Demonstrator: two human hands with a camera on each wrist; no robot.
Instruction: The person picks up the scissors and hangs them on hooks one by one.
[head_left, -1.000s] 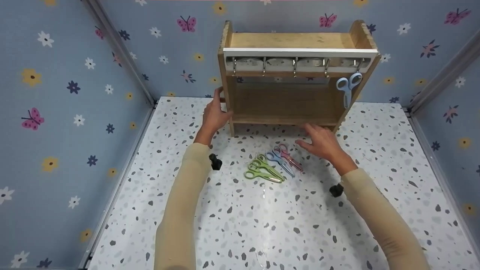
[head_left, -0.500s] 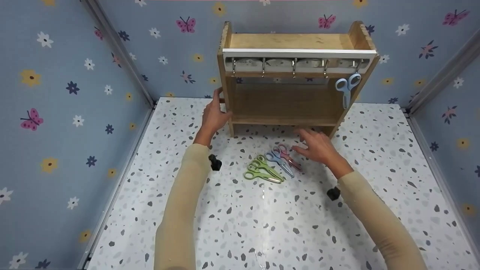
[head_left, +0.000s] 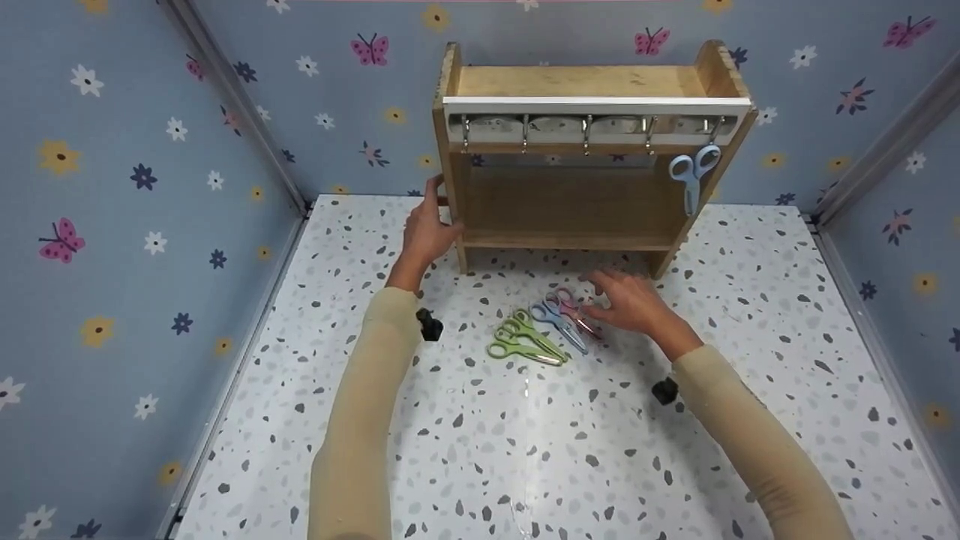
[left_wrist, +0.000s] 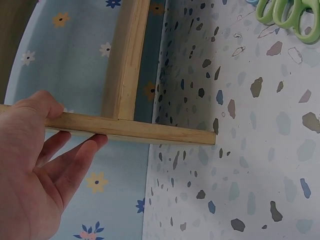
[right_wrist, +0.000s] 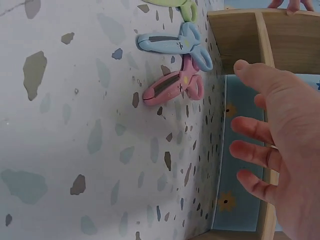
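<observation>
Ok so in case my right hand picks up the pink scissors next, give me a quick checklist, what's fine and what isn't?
1. Shelf held: ok. Your left hand grips the side of the wooden shelf.
2. Right hand free: ok. Its fingers are spread loosely and hold nothing.
3. Pink scissors within reach: ok, it seems. They lie on the table close to that hand.
4. Pink scissors clear of others: not ok. Their handle end crowds the blue scissors.
5. Free hook: ok. Four hooks bear nothing; the hanging blue pair takes the fifth.
6. Hooks firmly fixed: cannot tell.
</observation>
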